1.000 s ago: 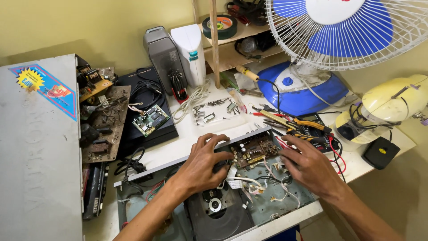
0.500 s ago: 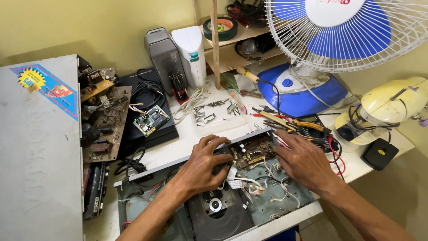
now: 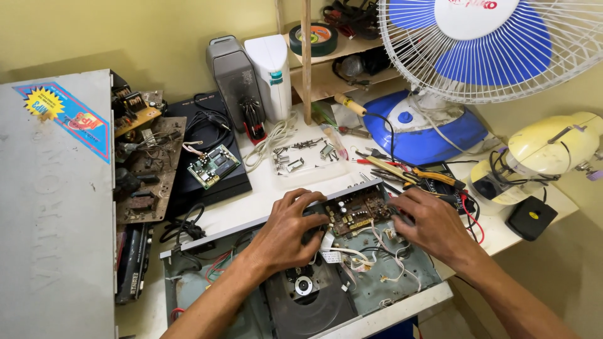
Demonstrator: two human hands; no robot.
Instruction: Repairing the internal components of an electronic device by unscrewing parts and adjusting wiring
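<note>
Both hands gripping the brown circuit board at rear of the open grey metal player chassis — left hand near edge, right hand far edge; lift level, spare the white ribbon wires.

Lying at the top of the grey metal cover on the left: a slanted blue rectangular sticker with a red band and a yellow starburst. Sitting on the white fan hub at upper right: a red printed label. Showing on the black pedal: a small yellow round sticker.
</note>
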